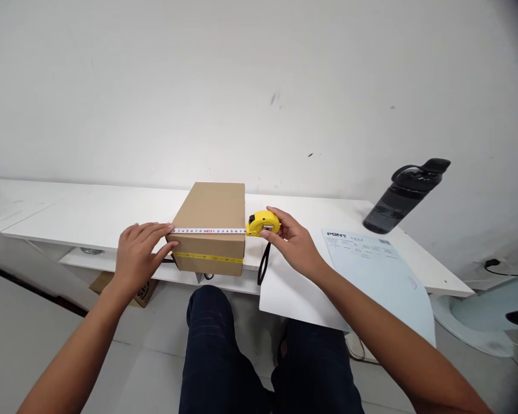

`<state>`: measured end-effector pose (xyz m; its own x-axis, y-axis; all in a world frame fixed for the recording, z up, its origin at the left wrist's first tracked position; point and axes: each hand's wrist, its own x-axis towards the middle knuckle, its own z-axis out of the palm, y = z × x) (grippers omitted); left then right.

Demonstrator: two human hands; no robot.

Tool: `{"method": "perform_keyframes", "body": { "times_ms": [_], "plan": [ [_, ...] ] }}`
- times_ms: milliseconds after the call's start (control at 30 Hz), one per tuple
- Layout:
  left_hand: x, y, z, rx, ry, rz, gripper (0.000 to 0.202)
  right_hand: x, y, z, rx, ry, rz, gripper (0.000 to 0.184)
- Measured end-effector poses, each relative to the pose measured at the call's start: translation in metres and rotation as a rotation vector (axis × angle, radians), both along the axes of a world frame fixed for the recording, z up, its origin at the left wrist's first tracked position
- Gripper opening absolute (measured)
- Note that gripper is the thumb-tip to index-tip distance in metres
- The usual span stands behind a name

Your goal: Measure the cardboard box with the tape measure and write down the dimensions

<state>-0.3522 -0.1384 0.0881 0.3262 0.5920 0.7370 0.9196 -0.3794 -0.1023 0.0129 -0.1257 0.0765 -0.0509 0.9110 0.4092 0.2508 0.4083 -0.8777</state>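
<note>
A brown cardboard box point(213, 204) sits on the white shelf top, its front part jutting past the shelf's edge. Across its top, close to the front edge, runs a white measuring tape blade point(224, 232) with black numbers and a red mark. At the box's left corner my left hand point(140, 250) pinches the blade's end against the cardboard. My right hand point(296, 241) grips the yellow tape measure point(262, 223) just beyond the box's right edge. From the case hangs a black wrist strap point(264, 264). A yellow printed band point(207, 257) crosses the box's front face.
Printed paper sheets point(371, 267) lie to the right, overhanging the front edge of the white shelf top point(99, 207). Behind them stands a dark water bottle point(399, 201). A second carton point(144, 292) is low on the left. The wall point(224, 86) closes off the back.
</note>
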Motion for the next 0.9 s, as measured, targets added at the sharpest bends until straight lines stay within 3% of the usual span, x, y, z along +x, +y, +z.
{"method": "perform_keyframes", "body": {
  "times_ms": [100, 200, 300, 400, 500, 600, 733, 833, 900],
  "plan": [
    [-0.012, -0.007, 0.006, 0.106, 0.08, 0.031, 0.018, 0.008, -0.006, 0.003, 0.026, 0.008, -0.005, 0.058],
    [-0.011, -0.025, 0.01, 0.244, 0.153, -0.018, 0.024, 0.024, -0.01, 0.005, 0.034, 0.023, 0.008, 0.059],
    [0.013, -0.045, 0.012, 0.347, 0.194, -0.156, 0.031, 0.037, 0.002, 0.009, 0.043, 0.035, 0.025, 0.06],
    [0.057, -0.054, 0.013, 0.464, 0.203, -0.261, 0.027, 0.036, 0.033, 0.016, 0.093, 0.058, 0.018, 0.057],
    [0.099, -0.049, 0.013, 0.539, 0.153, -0.308, 0.024, 0.014, 0.064, 0.027, 0.075, 0.108, 0.062, 0.051],
    [0.127, -0.036, 0.012, 0.552, 0.104, -0.339, 0.023, -0.016, 0.073, 0.039, 0.011, 0.152, 0.167, 0.041],
    [0.14, -0.014, 0.012, 0.594, 0.046, -0.362, 0.021, -0.047, 0.054, 0.052, -0.011, 0.017, 0.261, 0.048],
    [0.14, -0.002, 0.011, 0.595, 0.041, -0.371, 0.017, -0.054, 0.044, 0.059, -0.002, -0.218, 0.207, 0.052],
    [0.139, 0.002, 0.008, 0.569, 0.06, -0.402, 0.016, -0.052, 0.045, 0.064, -0.02, -0.316, 0.251, 0.057]
  ]
}}
